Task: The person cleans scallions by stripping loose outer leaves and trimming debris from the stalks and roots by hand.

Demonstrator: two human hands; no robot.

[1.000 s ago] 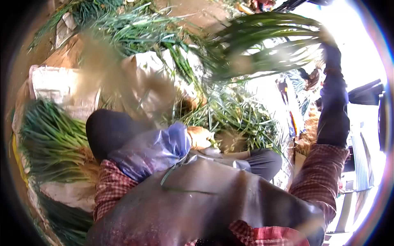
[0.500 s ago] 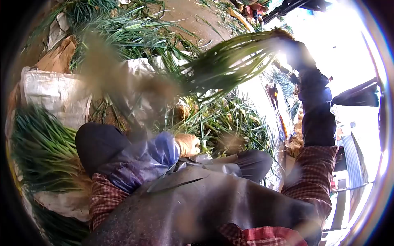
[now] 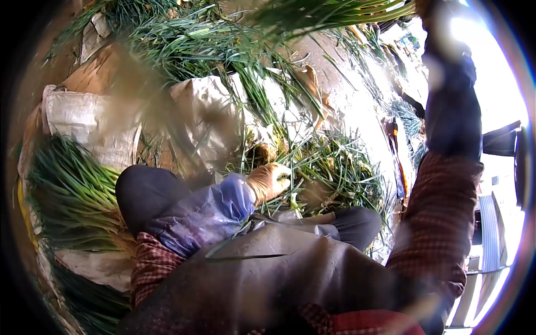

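No readable text, labels, brands, numbers or signs.

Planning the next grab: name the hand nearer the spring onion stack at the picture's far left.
Left. The left hand is low at the centre, across the bent knee from the spring onion stack; the right hand is raised at the top right, much farther off.
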